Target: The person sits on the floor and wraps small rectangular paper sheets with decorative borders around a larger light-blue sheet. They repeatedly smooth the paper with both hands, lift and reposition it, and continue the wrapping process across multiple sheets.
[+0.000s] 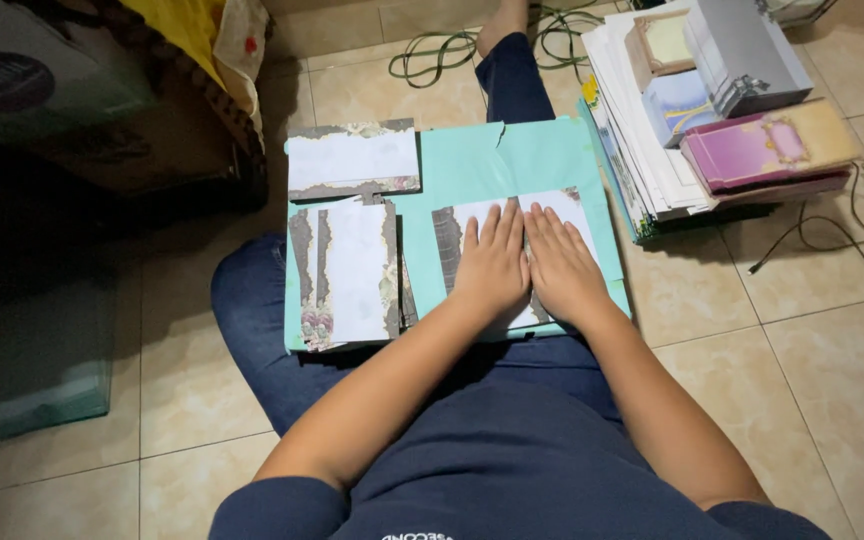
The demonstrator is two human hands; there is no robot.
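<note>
1. Person's sitting on the tiled floor (752, 330) with a teal board (512, 165) across their lap, which pretty much acts as the worktop here.
2. Left hand (492, 265) and right hand (562, 265) are both lying flat, palms down, side by side and touching each other. No grip on anything: fingers straight and held close together, just pressing down.
3. What they're pressing is a white card with a dark patterned border (552, 210), lying on the right half of the board. The hands cover most of it, so only the top and side edges show.
4. On the left half of the board there's a tall card with floral edges (347, 275), and just above that a wider card lying sideways (352, 160).
5. Off to the right on the floor, just beside the board: a stack of paper sheets (642, 130) with a purple box (767, 150), a grey box (747, 50) and a couple of smaller cards piled on top.
6. Green cord (432, 55) looped on the floor up top, near the person's foot.
</note>
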